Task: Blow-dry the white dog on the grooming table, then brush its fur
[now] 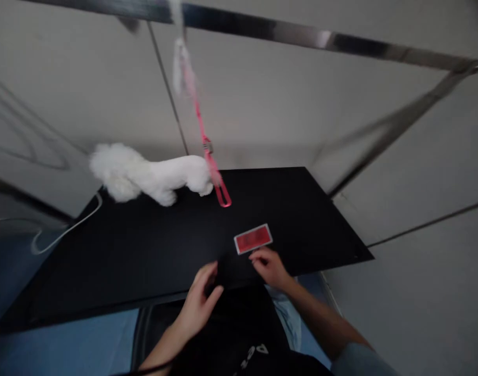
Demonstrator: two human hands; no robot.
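Observation:
My left hand [202,297] is over the near edge of the black table [164,245], thumb and fingers apart, with nothing between them. My right hand [271,267] has its fingers curled together just at the near edge of a flat red rectangle with a white border [253,239], which lies on the table. Whatever those fingertips may pinch is too small to make out. At the far left of the table is a white, fluffy-headed dog shape [156,177]; whether live or a model I cannot tell. A pink loop strap [207,151] hangs beside its rear end.
A metal bar [258,32] crosses above the table, and the strap hangs from it. A slanted post [395,125] stands at the right. A white cable [69,230] loops at the table's left edge. The pale wall [270,104] rises close behind.

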